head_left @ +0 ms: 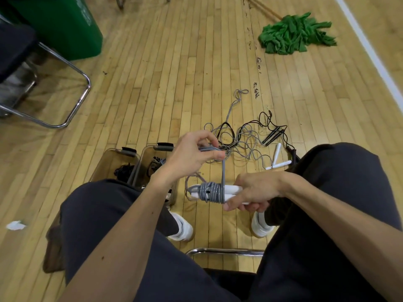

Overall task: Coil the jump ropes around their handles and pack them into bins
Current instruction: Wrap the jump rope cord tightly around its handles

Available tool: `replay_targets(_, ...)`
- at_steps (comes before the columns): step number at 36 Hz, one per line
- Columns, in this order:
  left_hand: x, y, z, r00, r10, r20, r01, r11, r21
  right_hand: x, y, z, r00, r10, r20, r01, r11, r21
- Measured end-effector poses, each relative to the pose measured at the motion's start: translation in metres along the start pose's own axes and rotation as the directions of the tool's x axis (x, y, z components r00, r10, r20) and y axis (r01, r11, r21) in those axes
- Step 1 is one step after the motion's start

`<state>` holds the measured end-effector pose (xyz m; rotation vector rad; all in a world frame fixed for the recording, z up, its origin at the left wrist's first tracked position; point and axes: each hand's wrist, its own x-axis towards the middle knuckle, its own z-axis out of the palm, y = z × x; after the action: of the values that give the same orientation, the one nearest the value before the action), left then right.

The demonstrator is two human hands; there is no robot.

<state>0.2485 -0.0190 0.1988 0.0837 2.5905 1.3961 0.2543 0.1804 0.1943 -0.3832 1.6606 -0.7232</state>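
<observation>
**Handles** [232, 189]: white pair, held side by side. The long axis is level, running crosswise between the knees. The free ends point to the person's left, away from the grip.

**Right hand** [257, 190]: fingers and thumb curled round the handles' right ends.

**Rope** [212, 191]: grey, wound in close turns round the handles just left of the grip. One strand rises straight up from the coil.

**Left hand** [189, 158]: above and left of the grip, pinching the top of that strand between thumb and fingers.

**Bins** [113, 159]: two, clear, on the floor [174, 73] left of the grip, with dark bundles inside.

**Loose ropes** [244, 138]: grey and black tangle on the floor beyond the grip.
</observation>
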Motion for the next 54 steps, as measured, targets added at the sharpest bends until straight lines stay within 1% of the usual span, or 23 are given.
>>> replay_targets(3,0.003,-0.006,0.005,0.999,-0.034,0.03,0.036,0.998,-0.056,-0.004,-0.002,0.002,1.0,-0.028,0.007,0.028,0.999,0.027)
replay_targets(6,0.004,-0.011,0.011,0.993,-0.082,0.085,0.088,0.994,-0.068,-0.007,-0.005,0.004,0.999,-0.05,0.011,0.049,0.998,0.043)
replay_targets(10,0.004,-0.016,0.015,0.979,-0.148,0.144,0.165,0.979,-0.119,-0.012,-0.007,0.002,0.997,-0.072,-0.017,0.073,0.995,0.071)
replay_targets(13,0.006,-0.017,0.017,0.969,-0.163,0.187,0.194,0.968,-0.161,-0.016,-0.007,0.0,0.993,-0.115,-0.038,0.119,0.984,0.131)
replay_targets(17,0.008,-0.017,0.025,0.957,-0.168,0.238,0.211,0.962,-0.171,-0.021,-0.008,-0.001,0.983,-0.165,-0.08,0.177,0.967,0.184)
replay_targets(22,0.004,-0.019,0.027,0.954,-0.154,0.257,0.193,0.973,-0.131,-0.024,-0.008,-0.006,0.953,-0.196,-0.232,0.256,0.93,0.264)
replay_targets(24,0.005,-0.017,0.027,0.957,-0.194,0.217,0.227,0.964,-0.14,-0.023,-0.009,-0.01,0.931,-0.214,-0.297,0.309,0.893,0.326)
replay_targets(26,0.01,-0.018,0.028,0.968,-0.191,0.163,0.215,0.966,-0.146,-0.023,-0.009,-0.013,0.907,-0.232,-0.351,0.358,0.862,0.358)
replay_targets(27,0.012,-0.018,0.03,0.971,-0.187,0.152,0.208,0.968,-0.139,-0.022,-0.009,-0.014,0.898,-0.24,-0.368,0.377,0.851,0.365)
replay_targets(30,0.012,-0.019,0.032,0.962,-0.229,0.147,0.247,0.962,-0.117,-0.02,-0.008,-0.017,0.885,-0.264,-0.384,0.407,0.839,0.362)
replay_targets(34,0.008,-0.016,0.033,0.955,-0.23,0.185,0.245,0.968,-0.062,-0.016,-0.005,-0.018,0.882,-0.232,-0.409,0.377,0.87,0.319)
replay_targets(38,0.004,-0.014,0.036,0.944,-0.22,0.248,0.241,0.969,-0.058,-0.007,-0.002,-0.022,0.855,-0.16,-0.494,0.336,0.896,0.292)
replay_targets(44,-0.001,-0.012,0.034,0.938,-0.238,0.252,0.253,0.967,-0.026,0.007,0.004,-0.03,0.816,-0.048,-0.576,0.241,0.934,0.263)
replay_targets(49,-0.007,-0.011,0.03,0.921,-0.263,0.288,0.264,0.964,0.034,0.012,0.008,-0.03,0.786,-0.009,-0.619,0.192,0.954,0.229)
replay_targets(51,-0.008,-0.01,0.028,0.928,-0.262,0.267,0.241,0.964,0.109,0.013,0.01,-0.031,0.771,0.009,-0.636,0.174,0.959,0.224)
replay_targets(54,-0.011,-0.007,0.02,0.962,-0.204,0.18,0.163,0.962,0.221,0.015,0.012,-0.031,0.777,0.038,-0.629,0.15,0.958,0.243)
